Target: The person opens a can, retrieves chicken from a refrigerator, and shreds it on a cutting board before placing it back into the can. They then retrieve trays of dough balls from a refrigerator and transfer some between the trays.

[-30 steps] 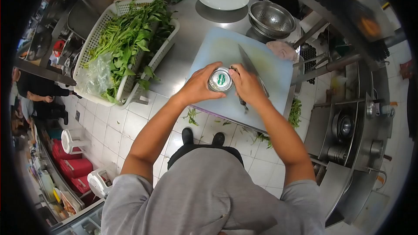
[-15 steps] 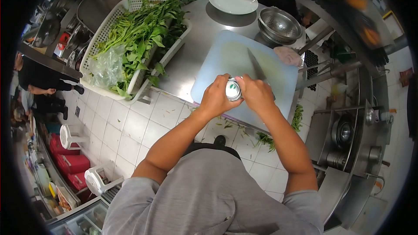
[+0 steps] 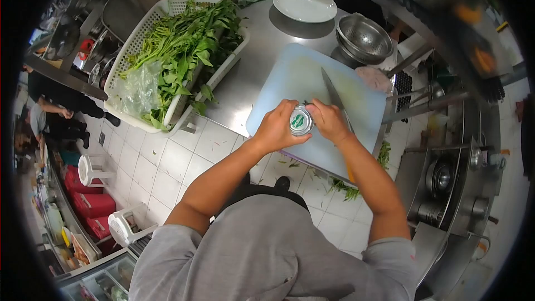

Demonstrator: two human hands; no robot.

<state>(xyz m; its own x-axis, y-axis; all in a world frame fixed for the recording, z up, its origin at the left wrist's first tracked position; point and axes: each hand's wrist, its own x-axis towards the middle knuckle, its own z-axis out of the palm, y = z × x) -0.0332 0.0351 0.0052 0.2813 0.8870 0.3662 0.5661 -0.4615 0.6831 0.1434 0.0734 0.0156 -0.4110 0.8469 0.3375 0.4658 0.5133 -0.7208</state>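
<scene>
A round silver can, with a green and white label on the end facing me, is held above the near edge of the cutting board. My left hand wraps round its left side, thumb underneath. At its upper right rim, the closed fingers of my right hand press in; whatever is between those fingertips is hidden. Beneath both hands lies the pale blue cutting board. A knife rests on it, its blade pointing away from me and its orange handle partly covered by my right forearm.
Leafy greens and a clear plastic bag fill a white basket on the left. Behind the board are a white oval plate, metal colanders and a pink cloth. White stools stand on the floor; people are far left.
The can has tilted so its labelled end shows more fully. My right hand has shifted slightly right, its fingertips now at the rim. The view has moved a little.
</scene>
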